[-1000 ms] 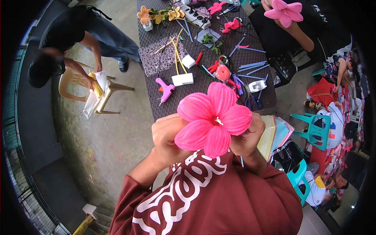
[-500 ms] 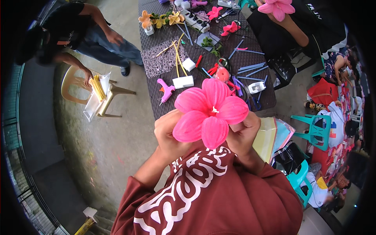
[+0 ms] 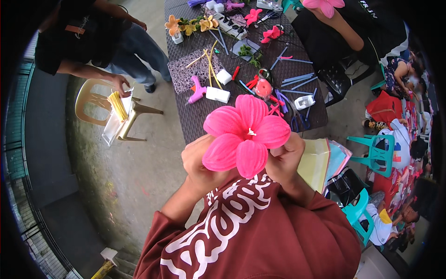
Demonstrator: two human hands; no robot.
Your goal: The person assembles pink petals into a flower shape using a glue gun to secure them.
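Observation:
A large pink flower (image 3: 246, 135) with broad fuzzy petals and small white stamens faces me, held up at the near edge of the dark woven table (image 3: 188, 125). My left hand (image 3: 197, 157) is curled behind its left petals, and my right hand (image 3: 289, 158) is curled behind the right ones. Both hands are closed on the flower; its back and my fingertips are hidden. Just beyond lie a purple glue gun (image 3: 198, 90), a white block (image 3: 218, 95), a round red roll (image 3: 263, 88) and blue-handled scissors (image 3: 300, 122).
Blue sticks (image 3: 298, 79), a power strip (image 3: 231, 25) and orange-yellow flowers (image 3: 190, 25) lie farther along the table. A person (image 3: 93, 44) stands left by a beige chair (image 3: 88, 101) with yellow stems (image 3: 118, 107). Another person's hand (image 3: 332, 21) holds a pink flower. Green chairs (image 3: 378, 149) stand right.
The flower and both my hands have shifted slightly left in view, still together. The person at the left has stepped nearer the chair and lifted a hand off the yellow stems.

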